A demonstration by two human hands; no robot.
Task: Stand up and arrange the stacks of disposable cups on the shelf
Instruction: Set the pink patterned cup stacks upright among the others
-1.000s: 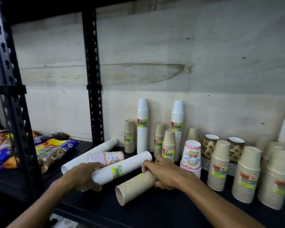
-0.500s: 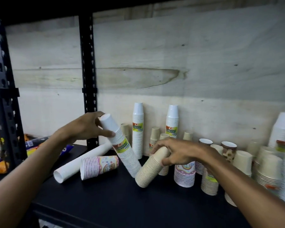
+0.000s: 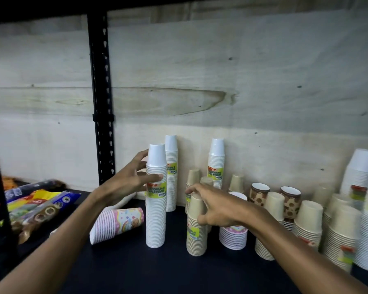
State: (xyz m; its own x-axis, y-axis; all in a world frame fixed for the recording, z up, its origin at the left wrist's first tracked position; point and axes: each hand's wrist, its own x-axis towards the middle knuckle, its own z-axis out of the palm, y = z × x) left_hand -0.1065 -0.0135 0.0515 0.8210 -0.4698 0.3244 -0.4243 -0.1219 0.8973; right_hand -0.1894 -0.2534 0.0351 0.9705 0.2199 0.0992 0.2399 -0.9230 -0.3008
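Observation:
A tall white cup stack (image 3: pixel 156 219) with a yellow-green label stands upright on the black shelf (image 3: pixel 136 270); my left hand (image 3: pixel 128 183) grips its upper part from the left. To its right a shorter tan cup stack (image 3: pixel 196 234) stands upright, with my right hand (image 3: pixel 217 206) closed around its top. A pink patterned cup stack (image 3: pixel 117 224) lies on its side to the left. Behind it a long white stack (image 3: pixel 126 200) also lies flat, mostly hidden by my left arm.
Several upright white, tan and brown-patterned cup stacks (image 3: pixel 289 200) line the back wall and fill the right side (image 3: pixel 344 236). A black perforated upright post (image 3: pixel 101 102) stands at the left. Snack packets (image 3: pixel 36 206) lie on the neighbouring shelf at the far left.
Both stacks went from lying flat, through a tilt, to standing upright. My left hand raised the white stack; my right hand raised the tan one.

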